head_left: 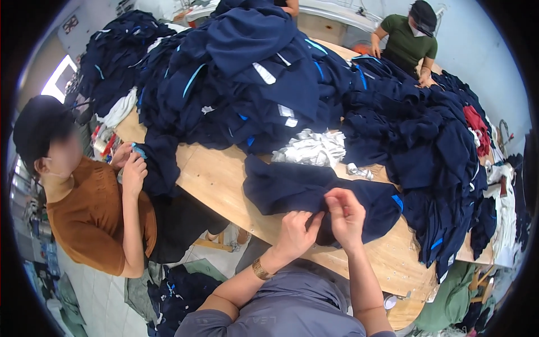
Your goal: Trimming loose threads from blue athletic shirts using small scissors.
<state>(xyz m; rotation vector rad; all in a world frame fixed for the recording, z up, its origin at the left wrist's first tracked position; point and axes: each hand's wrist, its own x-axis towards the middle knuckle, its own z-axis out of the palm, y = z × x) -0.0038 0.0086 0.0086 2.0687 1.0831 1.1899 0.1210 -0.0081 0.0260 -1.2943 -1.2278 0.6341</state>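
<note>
Cloth (pixel 283 182): navy, lying near the worktop's (pixel 210 180) front edge.
Left hand (pixel 297 233): fingers curled at the cloth, hold unclear.
Right hand (pixel 346 218): fingertips drawn together over it, hold unclear.
Room: bare wood left; white strips (pixel 311 149) crowd behind!

navy garment (pixel 292 182) | rumpled, blue strip (pixel 397 201) at right end | spread on wooden table (pixel 210 171)

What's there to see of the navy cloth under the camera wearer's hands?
The navy cloth looks soft and matte, with a bright blue strip near its right end. It lies creased on the wooden table, just nearer than a white heap. The left hand and right hand appear to touch it; their grip is unclear.
</note>
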